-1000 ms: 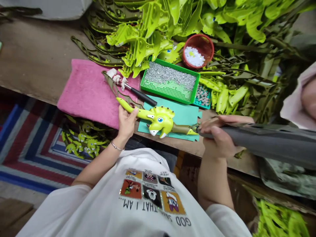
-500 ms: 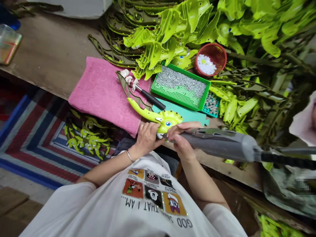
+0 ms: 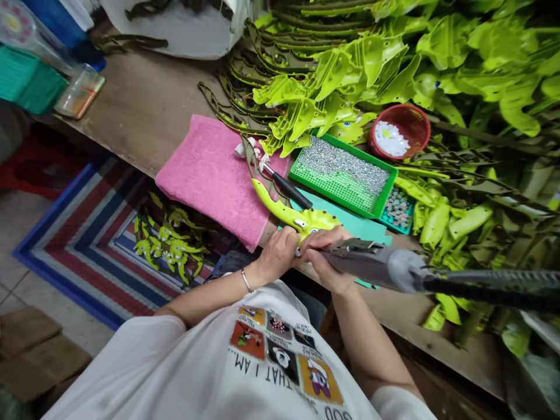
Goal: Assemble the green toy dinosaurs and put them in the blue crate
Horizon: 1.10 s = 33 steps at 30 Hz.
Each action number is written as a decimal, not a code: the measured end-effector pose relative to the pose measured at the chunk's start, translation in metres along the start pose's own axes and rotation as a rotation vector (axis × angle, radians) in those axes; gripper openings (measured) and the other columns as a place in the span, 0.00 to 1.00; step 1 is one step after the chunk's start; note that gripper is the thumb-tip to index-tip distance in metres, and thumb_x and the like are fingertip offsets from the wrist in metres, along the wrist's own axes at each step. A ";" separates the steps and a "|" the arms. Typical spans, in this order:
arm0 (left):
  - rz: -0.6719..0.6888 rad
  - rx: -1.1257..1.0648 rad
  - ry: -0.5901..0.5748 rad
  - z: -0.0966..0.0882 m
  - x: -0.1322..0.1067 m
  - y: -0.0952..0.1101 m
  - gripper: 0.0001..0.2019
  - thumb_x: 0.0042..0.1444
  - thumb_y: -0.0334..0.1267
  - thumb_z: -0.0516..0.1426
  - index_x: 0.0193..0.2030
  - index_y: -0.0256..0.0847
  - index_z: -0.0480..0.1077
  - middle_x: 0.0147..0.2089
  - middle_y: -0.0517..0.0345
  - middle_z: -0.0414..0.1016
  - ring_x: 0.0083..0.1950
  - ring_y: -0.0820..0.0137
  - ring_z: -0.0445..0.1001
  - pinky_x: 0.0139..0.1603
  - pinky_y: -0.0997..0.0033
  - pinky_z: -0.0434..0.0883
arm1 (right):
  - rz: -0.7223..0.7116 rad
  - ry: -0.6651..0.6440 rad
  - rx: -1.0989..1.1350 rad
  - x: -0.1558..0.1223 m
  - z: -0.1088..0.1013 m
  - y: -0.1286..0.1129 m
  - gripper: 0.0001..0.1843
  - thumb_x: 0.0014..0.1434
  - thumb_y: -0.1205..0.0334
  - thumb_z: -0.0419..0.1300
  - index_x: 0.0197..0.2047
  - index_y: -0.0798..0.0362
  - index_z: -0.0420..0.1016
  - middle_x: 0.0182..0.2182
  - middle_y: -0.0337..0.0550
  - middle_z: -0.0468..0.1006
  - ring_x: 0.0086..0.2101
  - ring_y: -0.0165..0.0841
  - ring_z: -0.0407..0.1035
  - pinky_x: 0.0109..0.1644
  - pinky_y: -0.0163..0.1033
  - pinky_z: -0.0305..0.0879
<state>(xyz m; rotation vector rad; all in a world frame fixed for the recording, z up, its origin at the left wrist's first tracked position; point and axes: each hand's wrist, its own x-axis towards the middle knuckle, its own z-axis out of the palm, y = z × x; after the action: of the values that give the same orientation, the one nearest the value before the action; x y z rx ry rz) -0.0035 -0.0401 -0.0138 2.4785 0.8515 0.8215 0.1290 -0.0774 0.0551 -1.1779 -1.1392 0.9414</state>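
Observation:
A lime-green dinosaur toy (image 3: pixel 301 217) lies at the front edge of the wooden bench, its long tail pointing up-left. My left hand (image 3: pixel 277 254) is closed on the toy's head end. My right hand (image 3: pixel 326 259) is wrapped round a grey powered screwdriver (image 3: pixel 376 267), whose tip meets the toy between my two hands. The tool's dark cable runs off to the right. A teal mat (image 3: pixel 363 228) lies under the toy.
A pink towel (image 3: pixel 214 175) lies to the left, with a black-handled tool (image 3: pixel 286 186) beside it. Behind are a green tray of screws (image 3: pixel 343 175), a small teal tray (image 3: pixel 396 207), a red basket (image 3: pixel 400 131) and heaps of green toy shells (image 3: pixel 350 64). Finished dinosaurs (image 3: pixel 172 242) lie on the striped floor rug.
My right hand brought the screwdriver left onto the toy. My left hand slid from the tail to the head. The camera view shifted left.

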 end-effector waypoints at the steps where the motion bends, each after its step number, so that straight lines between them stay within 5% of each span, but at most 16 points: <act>1: 0.017 -0.036 -0.041 -0.007 0.002 -0.002 0.12 0.70 0.46 0.47 0.44 0.39 0.63 0.39 0.52 0.70 0.41 0.64 0.72 0.39 0.64 0.72 | -0.008 -0.009 0.005 0.002 -0.002 -0.003 0.11 0.52 0.61 0.67 0.38 0.48 0.71 0.23 0.34 0.76 0.24 0.32 0.71 0.30 0.41 0.70; 5: 0.140 -0.129 -0.192 -0.053 0.013 -0.032 0.12 0.69 0.44 0.51 0.49 0.37 0.65 0.46 0.49 0.73 0.46 0.65 0.72 0.45 0.65 0.72 | -0.149 0.052 0.166 0.011 -0.009 -0.027 0.13 0.55 0.63 0.66 0.45 0.47 0.75 0.22 0.34 0.77 0.21 0.32 0.70 0.27 0.41 0.68; 10: 0.021 0.150 -0.292 -0.105 0.031 -0.096 0.09 0.68 0.35 0.50 0.40 0.38 0.70 0.39 0.51 0.72 0.41 0.63 0.69 0.45 0.61 0.68 | -0.275 0.189 0.220 0.021 -0.014 -0.045 0.12 0.53 0.62 0.67 0.43 0.46 0.79 0.18 0.32 0.73 0.17 0.32 0.65 0.23 0.41 0.65; 14: -0.012 0.091 -0.451 -0.111 0.046 -0.122 0.05 0.64 0.37 0.56 0.39 0.40 0.71 0.40 0.53 0.72 0.42 0.64 0.69 0.48 0.61 0.67 | -0.283 0.237 0.175 0.023 -0.015 -0.042 0.11 0.52 0.62 0.67 0.42 0.45 0.79 0.17 0.33 0.72 0.16 0.32 0.64 0.22 0.40 0.63; 19: -0.101 0.047 -0.512 -0.109 0.059 -0.126 0.04 0.62 0.36 0.58 0.36 0.40 0.69 0.36 0.55 0.71 0.41 0.63 0.70 0.47 0.61 0.68 | -0.294 0.317 0.124 0.025 -0.021 -0.044 0.10 0.52 0.61 0.67 0.40 0.45 0.78 0.17 0.32 0.71 0.15 0.31 0.64 0.21 0.41 0.63; 21: -0.122 0.032 -0.454 -0.110 0.059 -0.125 0.05 0.63 0.36 0.56 0.35 0.40 0.68 0.35 0.56 0.71 0.39 0.65 0.71 0.45 0.63 0.69 | -0.302 0.348 0.106 0.025 -0.026 -0.046 0.10 0.52 0.61 0.67 0.39 0.45 0.77 0.17 0.32 0.71 0.15 0.31 0.63 0.22 0.41 0.63; 24: -0.142 -0.006 -0.174 -0.107 0.053 -0.110 0.06 0.66 0.36 0.53 0.38 0.40 0.67 0.36 0.57 0.72 0.37 0.68 0.73 0.41 0.68 0.71 | -0.331 0.368 0.103 0.024 -0.031 -0.048 0.09 0.52 0.60 0.66 0.39 0.47 0.76 0.17 0.32 0.70 0.15 0.31 0.63 0.22 0.40 0.63; 27: 0.021 -0.086 0.077 -0.087 0.040 -0.073 0.05 0.67 0.37 0.55 0.46 0.39 0.66 0.37 0.57 0.76 0.37 0.71 0.76 0.38 0.72 0.73 | -0.319 0.383 0.104 0.021 -0.028 -0.052 0.08 0.54 0.58 0.65 0.39 0.46 0.75 0.17 0.31 0.68 0.15 0.30 0.62 0.21 0.40 0.63; 29: 0.206 -0.217 0.083 -0.065 0.031 -0.043 0.13 0.66 0.36 0.57 0.55 0.40 0.64 0.38 0.59 0.78 0.37 0.73 0.79 0.39 0.75 0.74 | -0.304 0.375 0.096 0.018 -0.023 -0.054 0.08 0.55 0.56 0.65 0.39 0.44 0.74 0.17 0.31 0.68 0.16 0.31 0.61 0.22 0.40 0.63; 33: 0.228 -0.401 0.117 -0.031 0.025 -0.003 0.25 0.65 0.35 0.59 0.66 0.40 0.56 0.37 0.60 0.81 0.39 0.74 0.82 0.43 0.75 0.77 | -0.304 0.322 0.124 0.009 -0.017 -0.058 0.09 0.56 0.57 0.65 0.41 0.43 0.75 0.17 0.30 0.68 0.15 0.29 0.60 0.21 0.39 0.62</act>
<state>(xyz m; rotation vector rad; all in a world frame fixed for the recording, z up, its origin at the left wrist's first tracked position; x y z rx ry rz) -0.0084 -0.0165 0.0176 2.2078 0.3911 1.1028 0.1463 -0.0815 0.1138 -0.9800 -0.9511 0.5582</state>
